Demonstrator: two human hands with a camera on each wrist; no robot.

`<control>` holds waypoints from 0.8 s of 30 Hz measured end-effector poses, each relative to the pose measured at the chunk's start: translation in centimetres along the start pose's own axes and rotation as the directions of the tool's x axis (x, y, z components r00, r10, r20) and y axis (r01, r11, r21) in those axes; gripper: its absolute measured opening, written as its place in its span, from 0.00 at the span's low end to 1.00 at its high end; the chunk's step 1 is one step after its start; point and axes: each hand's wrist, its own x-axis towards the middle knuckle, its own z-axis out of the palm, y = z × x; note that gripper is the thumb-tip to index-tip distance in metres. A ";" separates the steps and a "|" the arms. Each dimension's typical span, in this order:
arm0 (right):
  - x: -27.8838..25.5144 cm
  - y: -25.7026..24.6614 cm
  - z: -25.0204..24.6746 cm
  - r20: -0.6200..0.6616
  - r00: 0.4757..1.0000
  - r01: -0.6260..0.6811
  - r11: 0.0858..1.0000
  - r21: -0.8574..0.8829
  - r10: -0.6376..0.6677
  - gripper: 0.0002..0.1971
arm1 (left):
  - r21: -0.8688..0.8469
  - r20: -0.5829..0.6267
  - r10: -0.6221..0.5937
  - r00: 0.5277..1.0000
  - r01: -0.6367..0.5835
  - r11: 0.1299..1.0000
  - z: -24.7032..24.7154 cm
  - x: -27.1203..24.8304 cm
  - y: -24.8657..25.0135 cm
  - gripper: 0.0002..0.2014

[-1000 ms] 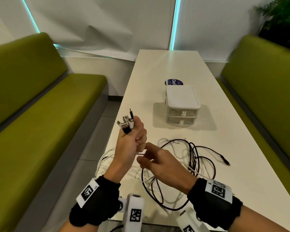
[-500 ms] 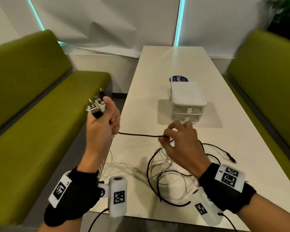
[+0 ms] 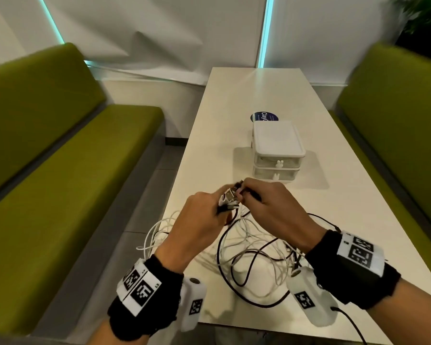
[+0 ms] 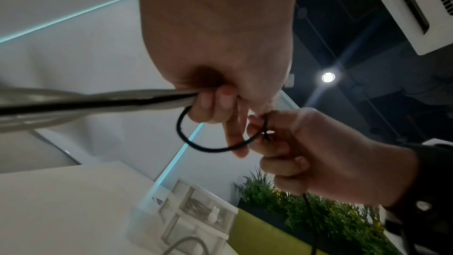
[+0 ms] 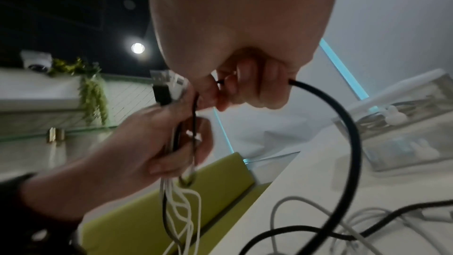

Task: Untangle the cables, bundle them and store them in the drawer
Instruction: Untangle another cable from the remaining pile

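The left hand [image 3: 199,215] is curled round a cluster of cable ends [image 3: 228,200], their plugs sticking out above its fingers. Just beside it, almost touching, the right hand [image 3: 266,207] pinches a black cable [image 5: 353,143] between thumb and fingertips and holds its end against that cluster; in the left wrist view a short black loop runs between the 2 hands. From the left hand's underside, white and black strands hang down toward the tabletop [image 3: 246,95].

Below and between the wrists, the rest of the cables [image 3: 249,247] lie in a loose heap of crossing white and black loops on the tabletop, with some white loops drooping over the edge on the left hand's side. Beyond the hands, well apart from the heap, stands the small white drawer unit [image 3: 276,150], both of its 2 drawers closed.

By my reading, the work is at an early stage: ends are being gathered, but the lengths are not yet freed, nothing is bundled, and no drawer is opened.
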 end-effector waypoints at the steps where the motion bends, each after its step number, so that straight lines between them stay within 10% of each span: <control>1: 0.0 0.3 -0.1 0.000 1.000 -0.019 1.000 -0.004 0.019 0.10 | 0.020 0.027 -0.046 0.999 0.045 0.999 -0.1 0.1 0.0 0.14; 5: -0.6 2.1 -0.4 0.074 0.989 -0.124 0.992 -0.022 0.125 0.17 | -0.032 0.041 -0.135 0.990 0.136 0.990 -1.8 0.4 -0.9 0.13; 15: -1.0 2.6 -0.5 0.201 0.979 -0.046 0.997 0.069 0.032 0.25 | -0.221 -0.396 -0.333 0.856 0.263 0.939 -5.2 1.0 -3.7 0.16; 19: -0.9 2.4 -0.9 -0.145 0.985 0.048 0.961 -0.271 -0.090 0.20 | -0.236 -0.420 -0.342 0.840 0.263 0.935 -4.1 0.8 -4.0 0.16; 24: -1.6 2.1 0.7 0.017 0.999 -0.029 0.867 -0.497 0.043 0.20 | -0.224 -0.473 -0.121 0.873 0.014 0.975 -2.4 0.3 -2.5 0.13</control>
